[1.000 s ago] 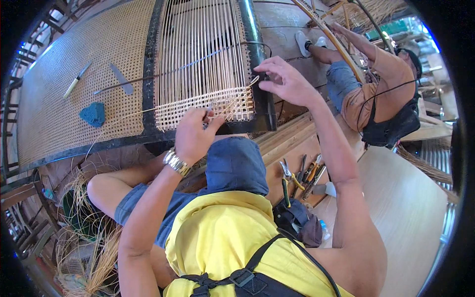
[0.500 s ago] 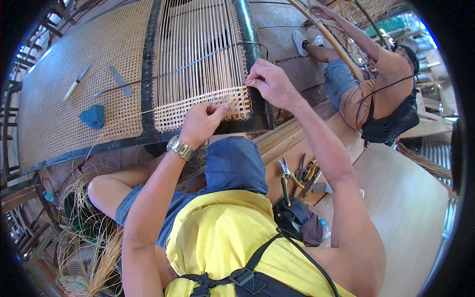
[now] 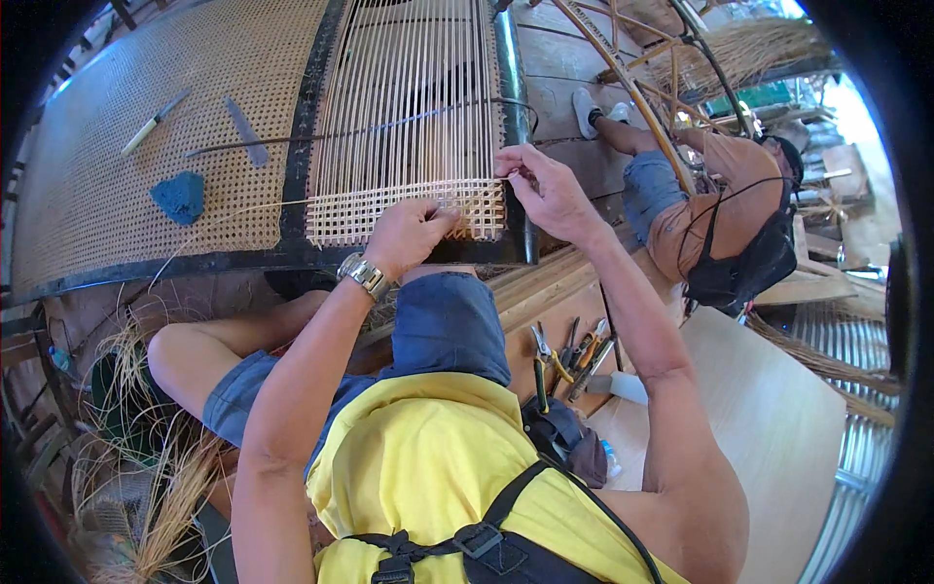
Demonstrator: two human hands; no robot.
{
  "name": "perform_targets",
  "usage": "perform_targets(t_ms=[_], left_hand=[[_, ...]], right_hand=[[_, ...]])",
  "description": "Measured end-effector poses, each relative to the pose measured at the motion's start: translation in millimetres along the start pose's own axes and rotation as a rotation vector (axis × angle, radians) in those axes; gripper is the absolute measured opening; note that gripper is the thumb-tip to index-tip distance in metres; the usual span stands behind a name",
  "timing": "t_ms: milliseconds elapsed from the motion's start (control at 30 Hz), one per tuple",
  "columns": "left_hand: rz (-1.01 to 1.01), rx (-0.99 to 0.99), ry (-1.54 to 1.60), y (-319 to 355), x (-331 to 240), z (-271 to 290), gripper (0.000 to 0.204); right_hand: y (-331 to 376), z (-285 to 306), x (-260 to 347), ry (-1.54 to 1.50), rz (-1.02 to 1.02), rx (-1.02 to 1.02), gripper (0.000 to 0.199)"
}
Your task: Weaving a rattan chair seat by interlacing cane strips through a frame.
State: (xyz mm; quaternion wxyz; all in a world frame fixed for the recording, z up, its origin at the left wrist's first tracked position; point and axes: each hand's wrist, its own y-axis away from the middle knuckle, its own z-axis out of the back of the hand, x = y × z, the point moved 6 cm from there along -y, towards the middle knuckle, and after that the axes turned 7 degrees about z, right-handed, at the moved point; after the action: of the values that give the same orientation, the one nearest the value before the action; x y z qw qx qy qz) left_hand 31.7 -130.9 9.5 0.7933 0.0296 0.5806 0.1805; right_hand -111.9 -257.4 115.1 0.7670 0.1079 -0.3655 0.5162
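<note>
Pale cane strands (image 3: 413, 88) run lengthwise across a dark frame (image 3: 297, 156), with a woven cane band (image 3: 345, 220) at their near end. My left hand (image 3: 413, 236), a metal watch (image 3: 363, 275) on its wrist, rests over this band; its fingers are closed, and what they pinch is hidden. At the band's right edge, beside the dark rail, my right hand (image 3: 551, 198) is closed in a pinch on a cane strand too thin to follow clearly. A loose cane strand (image 3: 233, 213) trails left from the weave. A long dark rod (image 3: 253, 142) lies crosswise over the strands.
On the finished cane panel (image 3: 88, 195) lie a knife (image 3: 156, 122), a flat blade (image 3: 245, 131) and a blue block (image 3: 179, 198). Pliers (image 3: 543, 365) and other tools lie right of my knee. Loose cane (image 3: 165, 496) heaps lower left. Another person (image 3: 725, 195) sits at right.
The view has shifted slightly. My right hand has turned a little, with its fingers more curled at the rail; my left hand stays on the band. The other person's raised arm has come down.
</note>
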Motion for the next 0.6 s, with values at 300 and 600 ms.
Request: perform_targets(t_ms=[300,600], left_hand=[[0.065,0.007,-0.013,13.9,14.0,5.6,0.041],[0.325,-0.039,0.109,53.2,65.7,24.5,0.039]], right_hand=[[-4.9,8.2,5.2,0.108,0.029,0.082,0.046],[5.9,11.4,-10.3,0.03,0.019,0.06,0.054]])
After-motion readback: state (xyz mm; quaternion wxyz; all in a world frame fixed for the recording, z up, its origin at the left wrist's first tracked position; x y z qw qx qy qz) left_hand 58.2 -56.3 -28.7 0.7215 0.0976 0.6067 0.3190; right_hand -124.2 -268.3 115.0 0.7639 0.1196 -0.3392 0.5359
